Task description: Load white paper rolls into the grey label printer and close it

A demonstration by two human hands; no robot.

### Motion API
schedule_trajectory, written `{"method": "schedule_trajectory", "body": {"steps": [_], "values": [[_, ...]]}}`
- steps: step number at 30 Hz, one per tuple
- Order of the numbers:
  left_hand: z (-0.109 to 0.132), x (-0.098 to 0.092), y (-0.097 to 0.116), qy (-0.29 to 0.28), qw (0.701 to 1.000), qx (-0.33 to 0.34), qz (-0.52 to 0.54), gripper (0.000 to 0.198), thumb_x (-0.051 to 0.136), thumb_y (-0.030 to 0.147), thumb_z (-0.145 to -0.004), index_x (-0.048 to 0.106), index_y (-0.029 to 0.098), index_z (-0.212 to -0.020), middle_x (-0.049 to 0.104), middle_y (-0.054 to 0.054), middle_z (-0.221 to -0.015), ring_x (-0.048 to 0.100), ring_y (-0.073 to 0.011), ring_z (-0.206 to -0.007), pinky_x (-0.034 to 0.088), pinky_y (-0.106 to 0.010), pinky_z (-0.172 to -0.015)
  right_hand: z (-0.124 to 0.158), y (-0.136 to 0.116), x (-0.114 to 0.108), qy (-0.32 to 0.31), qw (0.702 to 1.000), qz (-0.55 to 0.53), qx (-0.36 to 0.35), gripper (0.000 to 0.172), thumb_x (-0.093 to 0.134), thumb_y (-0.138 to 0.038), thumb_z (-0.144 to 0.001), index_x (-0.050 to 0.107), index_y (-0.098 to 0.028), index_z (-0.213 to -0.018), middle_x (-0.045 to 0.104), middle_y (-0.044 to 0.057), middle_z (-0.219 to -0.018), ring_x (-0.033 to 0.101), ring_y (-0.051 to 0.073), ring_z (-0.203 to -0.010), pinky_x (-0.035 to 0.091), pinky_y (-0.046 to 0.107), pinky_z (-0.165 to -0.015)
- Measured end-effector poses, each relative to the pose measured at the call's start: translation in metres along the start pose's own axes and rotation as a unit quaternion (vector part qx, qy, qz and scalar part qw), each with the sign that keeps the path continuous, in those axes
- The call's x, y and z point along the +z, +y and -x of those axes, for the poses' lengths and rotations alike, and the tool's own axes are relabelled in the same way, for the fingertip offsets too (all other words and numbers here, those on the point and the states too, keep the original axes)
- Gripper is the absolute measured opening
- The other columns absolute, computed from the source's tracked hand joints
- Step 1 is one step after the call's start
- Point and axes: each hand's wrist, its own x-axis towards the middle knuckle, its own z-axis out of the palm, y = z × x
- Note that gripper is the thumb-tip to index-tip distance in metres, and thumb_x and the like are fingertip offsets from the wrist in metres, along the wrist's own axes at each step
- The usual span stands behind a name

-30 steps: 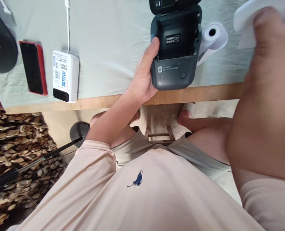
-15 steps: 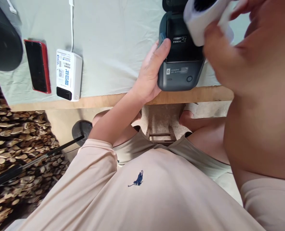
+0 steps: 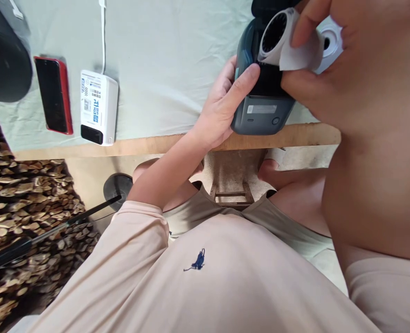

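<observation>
A dark label printer [image 3: 260,121] with its lid raised stands at the front edge of the covered table. My left hand [image 3: 225,99] grips the printer's left side, thumb over the rim. My right hand [image 3: 315,64] pinches a roll of white paper [image 3: 284,44] with a dark hollow core. The roll is tilted over the printer's open compartment, and its near end overlaps the opening. Whether it touches the inside I cannot tell. Behind my right fingers a white round piece with a dark centre hole [image 3: 330,42] shows partly.
A red-cased phone [image 3: 54,95] and a white power bank [image 3: 97,106] with a white cable [image 3: 103,41] lie on the left of the table. A black rounded object [image 3: 3,64] stands at the far left. Stacked firewood [image 3: 24,199] and a black stand [image 3: 116,189] are below.
My right hand has brought the paper roll down and left over the printer's compartment. The printer has shifted slightly right, with my left hand still on it.
</observation>
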Motion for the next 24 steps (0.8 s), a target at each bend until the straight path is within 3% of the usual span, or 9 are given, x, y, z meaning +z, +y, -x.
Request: {"method": "schedule_trajectory", "body": {"steps": [4, 7, 9, 12, 15, 18, 21, 24], "values": [[0.001, 0.001, -0.001, 0.026, 1.0, -0.009, 0.002, 0.014, 0.046, 0.025, -0.084, 0.058, 0.026, -0.091, 0.065, 0.006, -0.094, 0.061, -0.0158, -0.109, 0.055, -0.02, -0.076, -0.001, 0.007, -0.001, -0.033, 0.981, 0.167, -0.09, 0.032, 0.045, -0.026, -0.069, 0.047, -0.023, -0.101, 0.049, -0.005, -0.099, 0.046, 0.01, -0.111, 0.039, 0.034, -0.098], [0.0, 0.003, 0.0, 0.067, 0.997, -0.037, -0.014, 0.013, 0.05, 0.028, -0.082, 0.058, 0.025, -0.092, 0.064, 0.007, -0.094, 0.059, -0.0163, -0.112, 0.056, -0.021, -0.079, -0.001, 0.006, 0.004, -0.038, 0.983, 0.155, -0.091, 0.031, 0.041, -0.029, -0.07, 0.049, -0.023, -0.1, 0.052, -0.003, -0.094, 0.051, 0.013, -0.105, 0.042, 0.035, -0.091], [0.0, 0.003, 0.0, 0.07, 0.997, -0.041, -0.01, 0.013, 0.049, 0.03, -0.083, 0.058, 0.024, -0.09, 0.064, 0.006, -0.089, 0.059, -0.0171, -0.112, 0.056, -0.023, -0.08, -0.001, 0.006, 0.008, -0.033, 0.984, 0.137, -0.105, 0.029, 0.039, -0.031, -0.072, 0.051, -0.024, -0.097, 0.052, -0.006, -0.101, 0.051, 0.01, -0.105, 0.043, 0.03, -0.088], [-0.002, 0.001, 0.0, 0.02, 1.0, -0.016, 0.011, 0.018, 0.042, 0.032, -0.085, 0.057, 0.022, -0.087, 0.065, 0.003, -0.086, 0.061, -0.0189, -0.11, 0.057, -0.028, -0.083, 0.0, 0.009, 0.013, 0.0, 0.984, 0.115, -0.136, 0.029, 0.036, -0.039, -0.077, 0.054, -0.027, -0.096, 0.049, -0.009, -0.109, 0.047, 0.007, -0.11, 0.041, 0.03, -0.096], [-0.004, -0.004, 0.0, -0.053, 0.998, -0.009, 0.03, 0.027, 0.037, 0.038, -0.086, 0.057, 0.019, -0.088, 0.066, -0.001, -0.09, 0.063, -0.0207, -0.105, 0.055, -0.033, -0.089, 0.001, 0.013, 0.017, 0.041, 0.982, 0.103, -0.155, 0.036, 0.031, -0.05, -0.079, 0.056, -0.033, -0.1, 0.051, -0.007, -0.101, 0.045, 0.008, -0.111, 0.037, 0.038, -0.102], [-0.005, -0.011, 0.0, -0.082, 0.995, -0.015, 0.053, 0.026, 0.037, 0.038, -0.086, 0.057, 0.02, -0.084, 0.066, 0.0, -0.085, 0.063, -0.0207, -0.105, 0.054, -0.032, -0.089, 0.002, 0.016, 0.022, 0.049, 0.977, 0.09, -0.185, 0.034, 0.037, -0.055, -0.077, 0.058, -0.037, -0.098, 0.054, -0.008, -0.096, 0.044, 0.008, -0.111, 0.036, 0.043, -0.102], [-0.005, -0.015, 0.001, -0.062, 0.997, -0.018, 0.048, 0.014, 0.044, 0.032, -0.083, 0.056, 0.024, -0.083, 0.066, 0.001, -0.077, 0.059, -0.0221, -0.111, 0.054, -0.028, -0.085, 0.004, 0.018, 0.027, 0.042, 0.972, 0.081, -0.215, 0.032, 0.048, -0.057, -0.07, 0.06, -0.038, -0.092, 0.055, -0.01, -0.095, 0.045, 0.009, -0.109, 0.037, 0.044, -0.1], [-0.003, -0.014, 0.002, -0.036, 0.999, -0.02, 0.029, 0.01, 0.051, 0.025, -0.079, 0.058, 0.024, -0.087, 0.069, 0.001, -0.082, 0.055, -0.0249, -0.118, 0.052, -0.033, -0.093, 0.005, 0.019, 0.029, 0.073, 0.963, 0.029, -0.259, 0.03, 0.047, -0.054, -0.072, 0.061, -0.035, -0.091, 0.055, -0.009, -0.089, 0.048, 0.005, -0.103, 0.039, 0.037, -0.099]]}}
